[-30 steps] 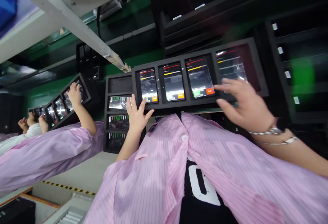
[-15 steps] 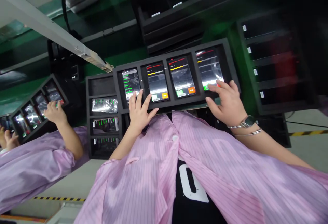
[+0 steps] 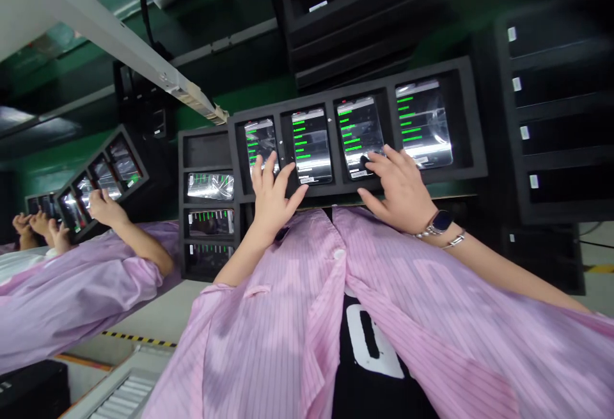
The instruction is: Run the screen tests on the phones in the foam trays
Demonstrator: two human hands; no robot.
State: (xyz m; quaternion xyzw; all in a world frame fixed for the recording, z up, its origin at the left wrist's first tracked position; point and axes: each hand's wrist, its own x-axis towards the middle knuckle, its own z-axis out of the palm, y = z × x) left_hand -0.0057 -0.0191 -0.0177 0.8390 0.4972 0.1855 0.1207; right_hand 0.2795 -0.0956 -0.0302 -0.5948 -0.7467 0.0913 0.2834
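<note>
A black foam tray [image 3: 335, 144] lies in front of me with phones in its compartments, their lit screens showing green lines of text. My left hand [image 3: 271, 192], fingers spread, rests over the lower end of the leftmost phone [image 3: 259, 139] and the tray's near edge. Beside it is a second phone [image 3: 311, 145]. My right hand [image 3: 403, 185], with fingers apart, hovers at or touches the lower part of the third phone [image 3: 359, 126]; contact is hard to tell. The rightmost phone [image 3: 422, 118] lies just beyond that hand. Neither hand holds anything.
Another black tray [image 3: 183, 196] with phones stands at left, partly under the front one. Dark trays [image 3: 513, 112] stand at right, with more stacked [image 3: 330, 54] behind. A white metal bar [image 3: 125, 38] slants across upper left. Co-workers' hands [image 3: 108, 208] work at a tray further left.
My right hand has moved left from the rightmost phone to the third one. The three right-hand screens changed from progress bars and coloured buttons to green text. The view shifted slightly.
</note>
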